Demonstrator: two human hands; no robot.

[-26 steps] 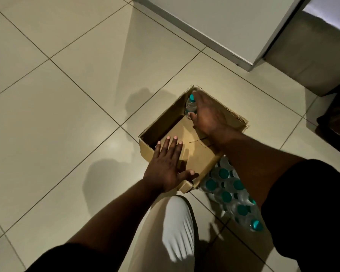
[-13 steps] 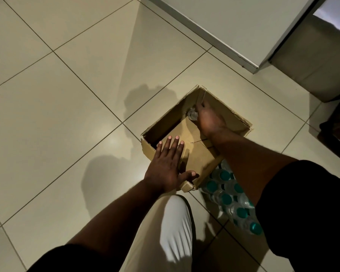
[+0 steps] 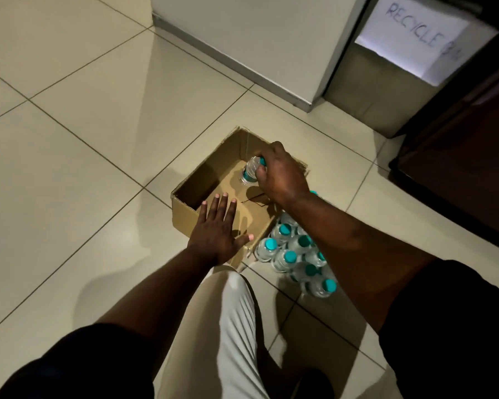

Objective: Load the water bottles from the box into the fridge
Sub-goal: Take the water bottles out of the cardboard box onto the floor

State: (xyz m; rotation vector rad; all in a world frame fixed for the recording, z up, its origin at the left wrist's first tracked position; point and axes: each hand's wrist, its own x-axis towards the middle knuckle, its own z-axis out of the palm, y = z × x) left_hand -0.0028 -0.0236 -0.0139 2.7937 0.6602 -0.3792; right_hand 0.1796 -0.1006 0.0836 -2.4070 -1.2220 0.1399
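Observation:
An open cardboard box [image 3: 185, 208] sits on the tiled floor. My right hand [image 3: 280, 174] grips a clear water bottle [image 3: 249, 174] with a teal cap by its top, over the box's far corner. My left hand [image 3: 216, 231] lies flat with straight fingers on the box's near edge. Several teal-capped water bottles [image 3: 288, 254] stand grouped on the floor just right of the box, partly hidden by my right forearm.
A white appliance [image 3: 257, 38] stands at the back. To its right is a bin with a paper sign reading "RECYCLE" [image 3: 412, 36]. A dark cabinet [image 3: 458, 168] fills the right side. My pale trouser leg [image 3: 222, 326] is below the box.
My right hand has lifted the bottle up from the box's far corner. The view has tilted up, showing the bin sign. My left hand stays on the box.

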